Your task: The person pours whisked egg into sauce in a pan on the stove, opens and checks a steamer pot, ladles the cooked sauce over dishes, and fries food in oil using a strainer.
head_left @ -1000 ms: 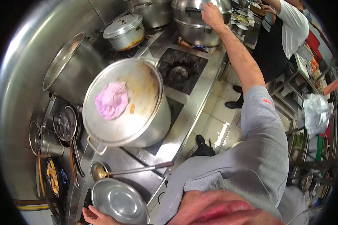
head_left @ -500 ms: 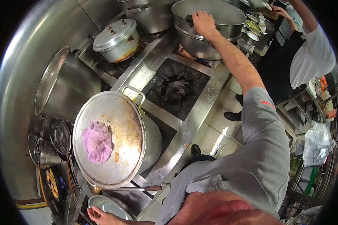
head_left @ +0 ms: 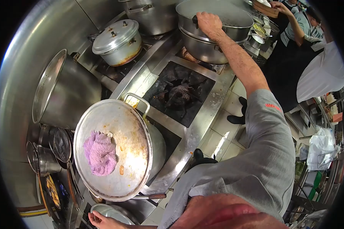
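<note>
My right hand (head_left: 210, 25) is closed around the black handle (head_left: 195, 21) at the rim of a large steamer pot (head_left: 202, 51) at the top. Steam haze and a perforated base show inside it. At the bottom left, my left hand (head_left: 99, 220) has its fingers apart and holds nothing visible. It is beside a round metal bowl (head_left: 112, 213); whether they touch I cannot tell. Between my hands stands a big stockpot (head_left: 156, 149) with a stained flat lid (head_left: 132, 137). A crumpled purple cloth (head_left: 100, 154) lies on that lid.
A black gas burner (head_left: 179, 91) lies between the pots. A pressure cooker (head_left: 116, 40) and a tilted tall pot (head_left: 65, 91) stand along the steel wall. Handled strainers (head_left: 61, 143) are at left. A co-worker in a black apron (head_left: 281, 70) is at right.
My view has shifted slightly, so the stockpot and cloth appear lower. My right hand stays on the handle. At the top right, a co-worker's raised hand and a round wooden tray show more fully.
</note>
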Demonstrator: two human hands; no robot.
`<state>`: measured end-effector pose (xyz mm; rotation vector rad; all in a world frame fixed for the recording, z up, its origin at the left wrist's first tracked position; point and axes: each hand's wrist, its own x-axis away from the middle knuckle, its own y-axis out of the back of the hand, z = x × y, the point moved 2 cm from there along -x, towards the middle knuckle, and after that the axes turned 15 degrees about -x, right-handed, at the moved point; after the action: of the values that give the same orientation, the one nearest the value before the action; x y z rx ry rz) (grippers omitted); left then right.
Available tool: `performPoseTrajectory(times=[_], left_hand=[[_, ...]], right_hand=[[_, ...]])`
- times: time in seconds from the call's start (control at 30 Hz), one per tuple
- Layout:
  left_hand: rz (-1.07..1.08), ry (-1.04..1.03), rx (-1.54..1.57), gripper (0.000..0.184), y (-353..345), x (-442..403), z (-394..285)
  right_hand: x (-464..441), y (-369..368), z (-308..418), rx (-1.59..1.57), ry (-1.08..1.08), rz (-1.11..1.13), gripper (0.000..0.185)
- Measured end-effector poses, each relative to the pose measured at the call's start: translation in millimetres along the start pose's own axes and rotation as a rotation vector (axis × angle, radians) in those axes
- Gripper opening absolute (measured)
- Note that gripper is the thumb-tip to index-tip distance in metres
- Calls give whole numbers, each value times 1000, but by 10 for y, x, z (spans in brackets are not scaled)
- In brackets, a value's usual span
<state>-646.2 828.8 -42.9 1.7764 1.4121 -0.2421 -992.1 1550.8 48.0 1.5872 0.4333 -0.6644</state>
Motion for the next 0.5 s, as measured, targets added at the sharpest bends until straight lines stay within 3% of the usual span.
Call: performPoseTrajectory(times=[0.37, 0.5], left_hand=[[8, -48, -26, 34, -113, -212, 472], [3, -33, -80, 35, -38, -9, 40]], right_hand=[[-106, 67, -12, -58, -12, -8, 15], [16, -24, 39, -77, -48, -17, 15]])
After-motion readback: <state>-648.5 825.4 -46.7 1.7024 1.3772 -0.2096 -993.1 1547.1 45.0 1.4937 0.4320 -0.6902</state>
